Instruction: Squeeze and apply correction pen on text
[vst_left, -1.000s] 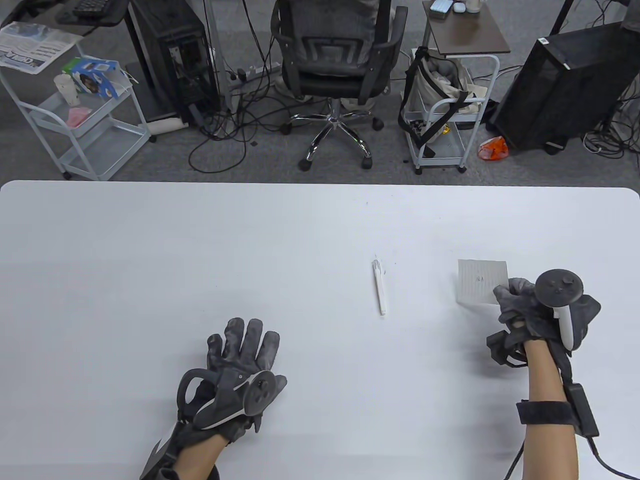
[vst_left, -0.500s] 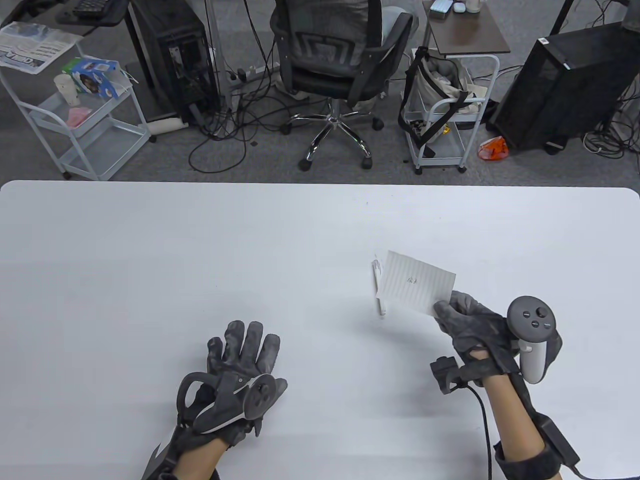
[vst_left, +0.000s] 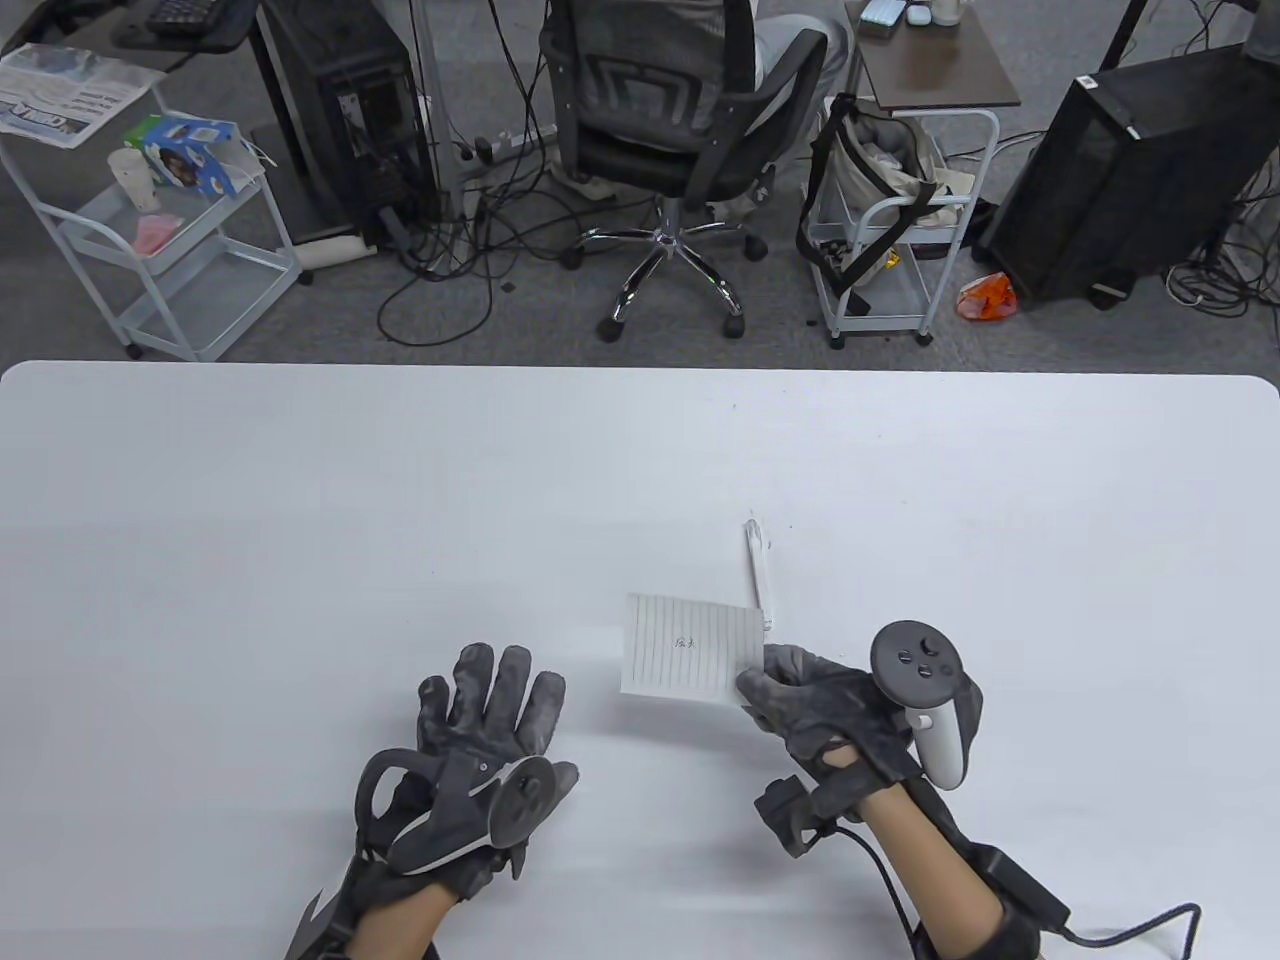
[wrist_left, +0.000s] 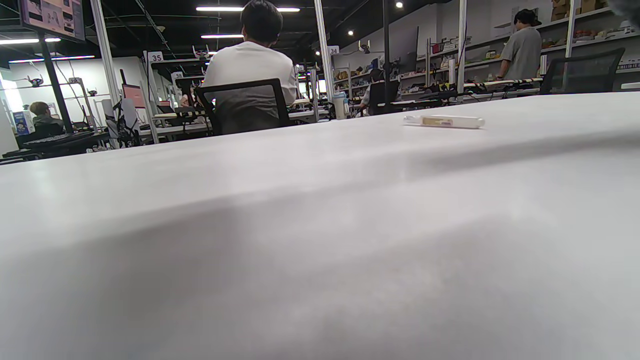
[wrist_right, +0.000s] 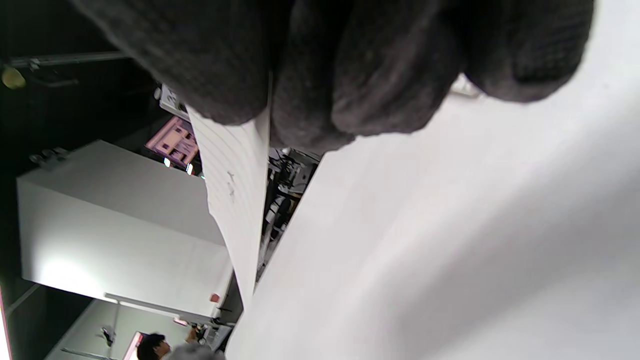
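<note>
Carried leftward and downward across the frame over the past second, the paper is now held lower centre, pinched at its lower-right corner by the right hand. In the right wrist view the sheet is seen gripped between dark gloved fingers, a small written mark showing on its lined face. The left hand is rested flat on the white worktop, fingers spread, nothing held. The pen is left lying on the worktop just above the paper's upper-right corner, its long axis running nearly straight up the frame, its lower end at the sheet's edge. It lies just above the right hand, the nearer of the two by far. Beyond the worktop's far edge, an office chair, cables, trolleys and computer towers are seen on grey carpet.
</note>
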